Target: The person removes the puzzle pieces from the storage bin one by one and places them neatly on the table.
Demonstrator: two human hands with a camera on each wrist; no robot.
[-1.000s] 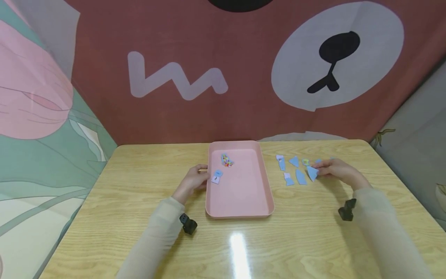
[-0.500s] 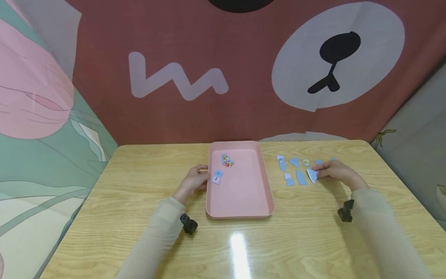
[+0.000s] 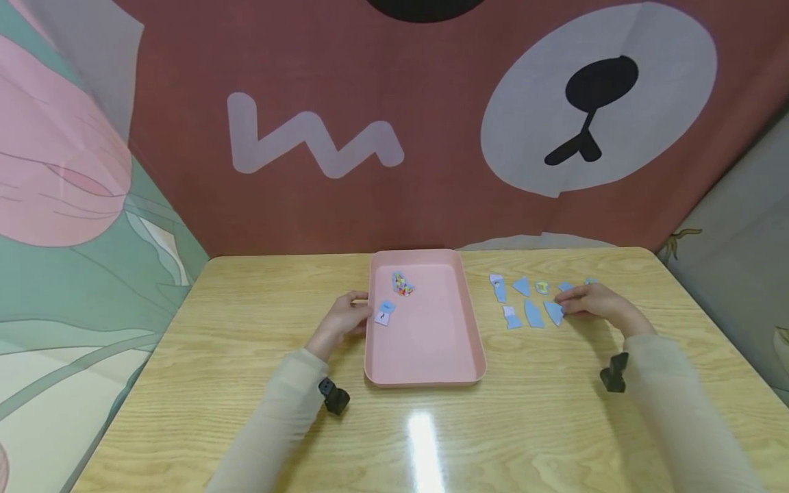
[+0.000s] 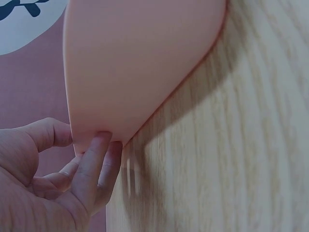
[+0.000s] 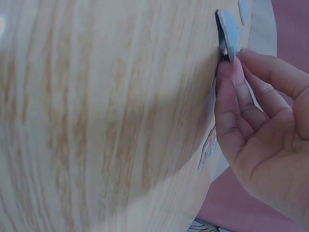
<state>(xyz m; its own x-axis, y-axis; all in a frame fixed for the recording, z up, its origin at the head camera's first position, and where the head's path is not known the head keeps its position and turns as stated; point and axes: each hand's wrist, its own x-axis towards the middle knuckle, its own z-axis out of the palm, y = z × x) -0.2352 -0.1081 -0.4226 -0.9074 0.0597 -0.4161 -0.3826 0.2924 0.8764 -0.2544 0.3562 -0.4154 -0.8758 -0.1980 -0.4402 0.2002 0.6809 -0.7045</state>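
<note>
My left hand (image 3: 346,316) grips the left rim of a pink tray (image 3: 425,356); in the left wrist view its fingers (image 4: 89,169) press the tray's outer wall (image 4: 140,58), with the thumb at the rim. Inside the tray lie a multicoloured joined patch (image 3: 402,283) and a small blue-and-white piece (image 3: 383,313). To the right, my right hand (image 3: 594,302) pinches the tip of a light-blue, roughly triangular puzzle piece (image 3: 553,313). The right wrist view shows this piece (image 5: 231,31) tilted, one edge off the wooden table, between thumb and fingers.
Several loose puzzle pieces lie in two rows right of the tray, among them a curved blue piece (image 3: 533,313), a blue triangle (image 3: 521,286) and a yellowish piece (image 3: 542,287). A bear-patterned cloth (image 3: 308,212) hangs behind the wooden table (image 3: 259,287).
The blue triangular piece in my right hand has turned and come down closer to the table, by the curved piece. My left hand and the tray have stayed put.
</note>
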